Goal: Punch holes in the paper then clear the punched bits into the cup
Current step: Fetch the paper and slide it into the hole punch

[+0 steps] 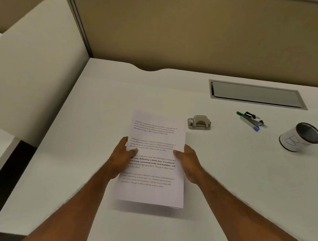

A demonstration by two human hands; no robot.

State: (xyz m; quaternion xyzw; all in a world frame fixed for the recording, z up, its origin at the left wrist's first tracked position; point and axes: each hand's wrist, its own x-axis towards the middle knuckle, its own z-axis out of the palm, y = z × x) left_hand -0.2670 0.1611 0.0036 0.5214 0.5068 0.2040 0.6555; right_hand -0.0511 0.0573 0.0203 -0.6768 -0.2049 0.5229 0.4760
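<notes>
In the head view, a printed sheet of paper (153, 159) is held above the white bench (97, 98), near its front edge. It is gripped on both long sides: the left hand (122, 157) is closed on the left edge and the right hand (188, 163) is closed on the right edge, each with the thumb on the printed face. A second edge is seen at the lower right corner, so more than one sheet may be held; this cannot be told for sure.

The metal hole punch (199, 122) stands on the bench just beyond the upper right corner of the paper, apart from it. The cup (300, 137), white with a dark rim, stands well to the right, and some pens (251, 121) lie between punch and cup.

No holes are seen in the paper, so the punching is judged not yet begun. For a good result, the edges should be squared first, then one edge should be pushed fully into the slot of the punch, centred, and kept flat while the lever is pressed. The cup should be brought nearer before the bits are emptied.
</notes>
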